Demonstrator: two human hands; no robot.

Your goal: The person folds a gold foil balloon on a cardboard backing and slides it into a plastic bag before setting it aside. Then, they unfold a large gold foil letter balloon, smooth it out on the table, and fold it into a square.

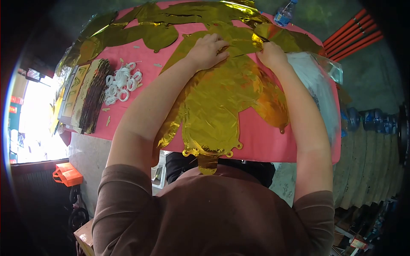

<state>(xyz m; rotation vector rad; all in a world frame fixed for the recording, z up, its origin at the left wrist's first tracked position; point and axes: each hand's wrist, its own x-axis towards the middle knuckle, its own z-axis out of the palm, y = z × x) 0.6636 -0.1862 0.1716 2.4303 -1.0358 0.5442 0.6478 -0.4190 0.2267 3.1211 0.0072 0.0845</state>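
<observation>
A large flat gold foil balloon (213,111) lies on the pink-covered table (141,68), its tabbed lower end hanging over the edge toward my body. My left hand (207,52) rests on the upper part of the foil, fingers apart and pressing it down. To the right, my right hand (270,54) is closed near a fold of the foil, gripping a thin dark object (265,39) too small to name. More gold foil (158,36) is spread across the far side of the table.
Stacked cardboard packages (87,96) and white ribbon rolls (121,81) sit at the left. Clear plastic bags (314,85) lie at the right. A water bottle (285,13) stands at the far edge. Beyond are red poles (354,36) and large blue bottles (376,120).
</observation>
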